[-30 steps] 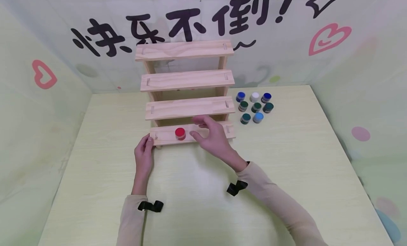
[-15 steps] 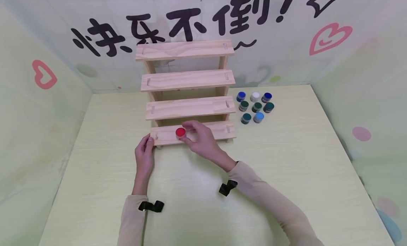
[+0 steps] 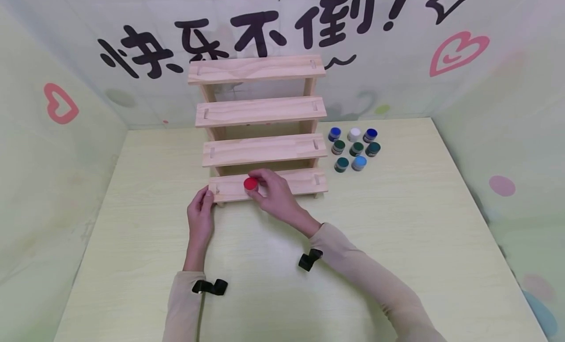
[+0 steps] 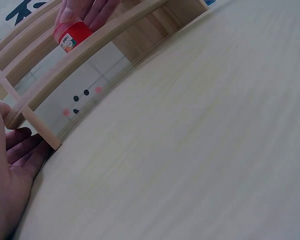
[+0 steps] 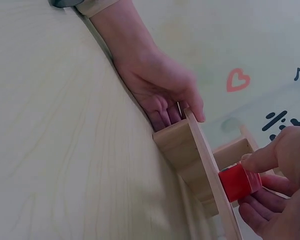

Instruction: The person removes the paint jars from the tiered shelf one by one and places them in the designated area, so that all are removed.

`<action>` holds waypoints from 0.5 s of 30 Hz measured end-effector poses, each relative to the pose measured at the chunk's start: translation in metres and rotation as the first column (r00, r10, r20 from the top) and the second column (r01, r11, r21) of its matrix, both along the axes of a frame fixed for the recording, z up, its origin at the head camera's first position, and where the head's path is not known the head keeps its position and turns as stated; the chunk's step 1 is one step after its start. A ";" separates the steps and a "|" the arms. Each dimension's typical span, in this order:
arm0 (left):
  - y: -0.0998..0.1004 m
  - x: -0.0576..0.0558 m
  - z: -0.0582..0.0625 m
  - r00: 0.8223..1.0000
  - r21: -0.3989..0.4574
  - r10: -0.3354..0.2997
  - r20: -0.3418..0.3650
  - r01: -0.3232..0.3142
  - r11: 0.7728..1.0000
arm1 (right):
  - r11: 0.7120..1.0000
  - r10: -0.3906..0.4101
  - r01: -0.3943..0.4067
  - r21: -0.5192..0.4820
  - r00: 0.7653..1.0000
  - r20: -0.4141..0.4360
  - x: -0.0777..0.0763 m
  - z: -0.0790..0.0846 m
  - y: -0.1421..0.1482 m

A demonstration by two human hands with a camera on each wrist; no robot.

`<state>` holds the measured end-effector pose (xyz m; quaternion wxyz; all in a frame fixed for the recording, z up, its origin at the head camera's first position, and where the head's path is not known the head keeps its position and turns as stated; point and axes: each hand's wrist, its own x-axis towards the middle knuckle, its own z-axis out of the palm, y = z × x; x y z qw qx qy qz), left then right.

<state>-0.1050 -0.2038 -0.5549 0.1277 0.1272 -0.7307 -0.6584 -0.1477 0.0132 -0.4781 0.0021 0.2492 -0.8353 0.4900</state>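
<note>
A four-tier wooden display rack (image 3: 260, 150) stands against the back wall. On its lowest board sits a small red paint jar (image 3: 250, 185), left of the middle, its label showing in the left wrist view. My right hand (image 3: 278, 197) pinches this jar between thumb and fingers; in the right wrist view the jar (image 5: 238, 183) stands upright relative to the board. My left hand (image 3: 200, 216) grips the left end of the lowest board, thumb on top and fingers below, as the right wrist view shows.
Several paint jars with blue, white and green lids stand in loose rows on the table right of the rack, among them a light blue jar (image 3: 359, 163) and a white-lidded jar (image 3: 354, 134). A printed cloth wall (image 3: 388, 62) encloses the pale table (image 3: 397, 224).
My right hand has moved left along the lowest board and closed its thumb and fingers on the red paint jar. The jar and my left hand have stayed in place.
</note>
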 end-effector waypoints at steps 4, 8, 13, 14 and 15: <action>0.000 0.000 0.000 1.000 -0.004 -0.003 -0.004 0.003 1.000 | 1.000 0.005 -0.005 0.019 1.000 -0.008 -0.001 0.000 -0.002; 0.000 0.000 0.001 1.000 0.001 -0.004 -0.002 0.004 1.000 | 1.000 0.003 -0.003 0.031 1.000 -0.009 -0.001 -0.001 -0.002; 0.000 0.000 0.002 1.000 0.005 -0.001 0.007 0.001 1.000 | 1.000 -0.012 0.013 0.024 1.000 -0.026 0.001 0.000 0.000; 0.000 0.000 0.002 1.000 0.010 0.000 0.006 0.000 1.000 | 1.000 -0.018 0.018 0.020 1.000 -0.026 0.002 0.001 0.001; 0.000 0.001 0.002 1.000 0.011 -0.001 0.006 0.001 1.000 | 1.000 -0.024 0.025 0.016 0.999 -0.024 0.002 0.003 0.003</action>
